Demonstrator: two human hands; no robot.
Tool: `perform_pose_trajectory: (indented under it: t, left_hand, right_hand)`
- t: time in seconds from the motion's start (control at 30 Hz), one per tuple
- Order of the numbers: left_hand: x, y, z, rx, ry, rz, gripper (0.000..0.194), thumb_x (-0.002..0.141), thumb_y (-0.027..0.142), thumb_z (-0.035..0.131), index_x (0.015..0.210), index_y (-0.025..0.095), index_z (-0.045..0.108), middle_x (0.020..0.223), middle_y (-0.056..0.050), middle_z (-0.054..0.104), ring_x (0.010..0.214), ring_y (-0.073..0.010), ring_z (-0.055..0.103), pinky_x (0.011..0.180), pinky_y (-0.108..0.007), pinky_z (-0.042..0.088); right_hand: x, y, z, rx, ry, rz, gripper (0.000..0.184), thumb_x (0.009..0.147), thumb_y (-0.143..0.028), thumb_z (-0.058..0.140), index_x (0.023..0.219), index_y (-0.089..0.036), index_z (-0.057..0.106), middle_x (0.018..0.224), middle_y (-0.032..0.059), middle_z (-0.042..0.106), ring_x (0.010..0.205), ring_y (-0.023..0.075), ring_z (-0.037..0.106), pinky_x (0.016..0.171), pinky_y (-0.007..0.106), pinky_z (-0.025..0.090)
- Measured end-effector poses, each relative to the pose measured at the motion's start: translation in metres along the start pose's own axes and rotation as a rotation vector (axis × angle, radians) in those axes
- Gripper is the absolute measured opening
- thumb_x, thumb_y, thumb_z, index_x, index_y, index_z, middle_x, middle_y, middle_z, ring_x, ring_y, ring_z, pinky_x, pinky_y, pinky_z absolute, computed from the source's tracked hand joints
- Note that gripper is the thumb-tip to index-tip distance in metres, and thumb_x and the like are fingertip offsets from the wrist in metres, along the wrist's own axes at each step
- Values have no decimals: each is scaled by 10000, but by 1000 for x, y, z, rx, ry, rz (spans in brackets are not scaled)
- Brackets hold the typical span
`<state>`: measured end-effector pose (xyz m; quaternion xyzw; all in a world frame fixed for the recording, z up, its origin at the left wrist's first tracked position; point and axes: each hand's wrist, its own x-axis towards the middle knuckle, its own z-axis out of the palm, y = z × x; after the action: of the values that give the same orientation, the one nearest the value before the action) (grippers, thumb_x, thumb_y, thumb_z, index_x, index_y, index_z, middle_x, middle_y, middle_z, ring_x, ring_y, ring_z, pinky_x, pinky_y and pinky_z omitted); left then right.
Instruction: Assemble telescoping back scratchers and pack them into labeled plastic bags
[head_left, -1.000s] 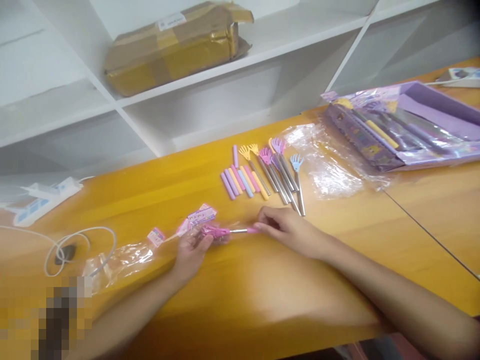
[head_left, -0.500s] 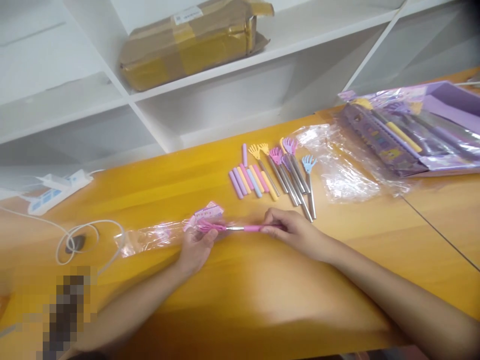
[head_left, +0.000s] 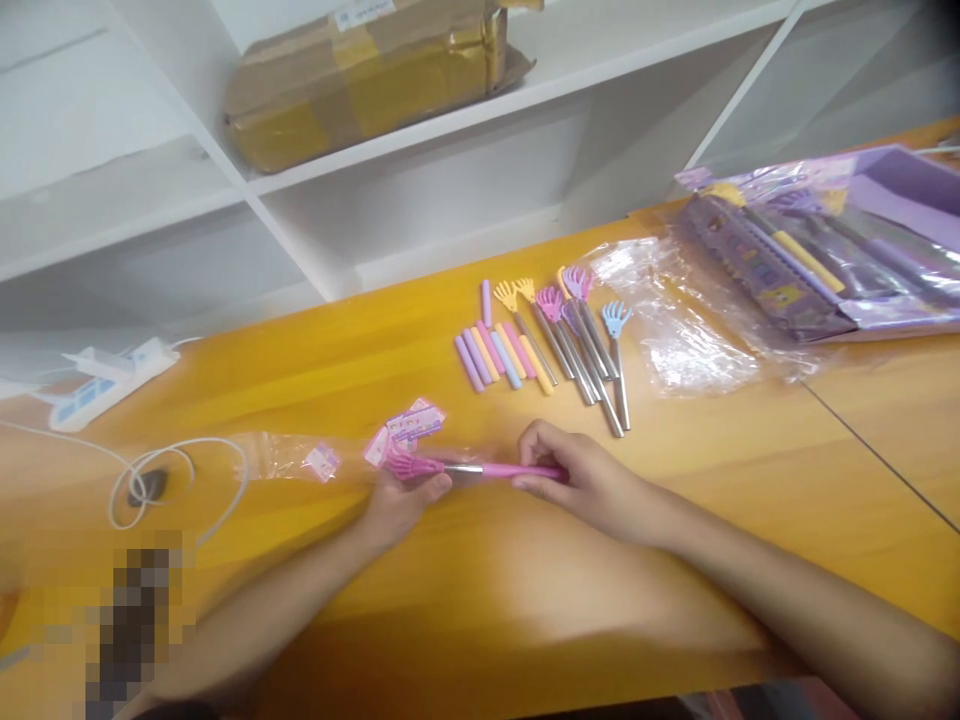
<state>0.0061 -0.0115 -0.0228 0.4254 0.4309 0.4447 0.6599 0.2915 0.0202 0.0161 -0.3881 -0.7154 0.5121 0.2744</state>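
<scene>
A pink back scratcher (head_left: 461, 469) with a short metal shaft lies level between my two hands, just above the table. My left hand (head_left: 401, 508) is closed near its claw-shaped head, thumb along the neck. Around the pink handle at the other end, my right hand (head_left: 562, 468) pinches with thumb and fingers. Beyond my left hand lie printed pink and purple cards (head_left: 412, 424) and a clear plastic sleeve (head_left: 281, 456). Farther back rest several loose coloured handle grips (head_left: 495, 352) and several back scratchers with bare metal shafts (head_left: 585, 345).
At the right stands a purple display box (head_left: 772, 275) holding wrapped back scratchers, with crumpled clear plastic (head_left: 690, 340) beside it. A white power strip (head_left: 112, 385) and a looped cable (head_left: 180, 442) lie at the left. A taped cardboard box (head_left: 367, 90) sits on the white shelf behind.
The back scratcher has shifted slightly lower in view, and its claw head shows more clearly above my left hand. Both hands keep hold of it. The whole view has tilted a little.
</scene>
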Motion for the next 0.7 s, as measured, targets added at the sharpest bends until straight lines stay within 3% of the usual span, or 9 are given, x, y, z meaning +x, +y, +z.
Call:
perform_pose_trajectory:
  t: [0.1, 0.17, 0.27, 0.47, 0.57, 0.7]
  left_hand:
    - [-1, 6, 4, 33, -123, 1, 344, 908, 390, 846, 1196, 205, 813, 1221, -139, 820, 1101, -325, 806, 1063, -550, 630]
    - [-2, 9, 8, 52, -121, 21, 294, 932, 365, 818, 1175, 199, 815, 1183, -130, 831, 1024, -305, 824, 1011, -520, 663]
    - [-4, 9, 14, 71, -45, 65, 238, 934, 343, 807, 1112, 185, 806, 1130, -117, 834, 942, -275, 828, 929, -464, 695]
    - [-7, 1, 20, -13, 248, 120, 273, 878, 247, 847, 1086, 208, 674, 971, -21, 766, 732, -162, 758, 664, -300, 669]
    - [-5, 4, 20, -76, 330, 143, 301, 841, 266, 879, 1031, 195, 657, 915, -10, 732, 722, -157, 732, 629, -291, 645]
    - [-1, 13, 21, -121, 349, 142, 340, 814, 321, 906, 980, 177, 647, 794, 2, 704, 696, -165, 711, 659, -320, 636]
  right_hand:
    - [0, -1, 8, 65, 7, 7, 317, 1045, -481, 640, 929, -210, 521, 754, -36, 531, 639, 105, 443, 583, 227, 363]
    - [0, -1, 13, 100, 3, 7, 285, 1047, -445, 637, 935, -211, 518, 758, -39, 525, 648, 105, 444, 594, 228, 363]
    - [0, -1, 18, 140, 12, 2, 222, 1040, -380, 640, 966, -213, 513, 785, -35, 539, 664, 106, 459, 606, 229, 369]
    - [-2, 1, 23, 161, 31, -43, 128, 1011, -206, 574, 1082, -235, 471, 858, -26, 545, 683, 114, 468, 604, 228, 394]
    - [-4, 2, 22, 91, 22, -58, 117, 1002, -175, 545, 1081, -234, 483, 872, -10, 553, 707, 129, 487, 623, 247, 419]
    - [-4, 4, 14, 80, 12, -66, 21, 1047, -219, 513, 1062, -225, 526, 900, 23, 609, 763, 150, 562, 665, 272, 477]
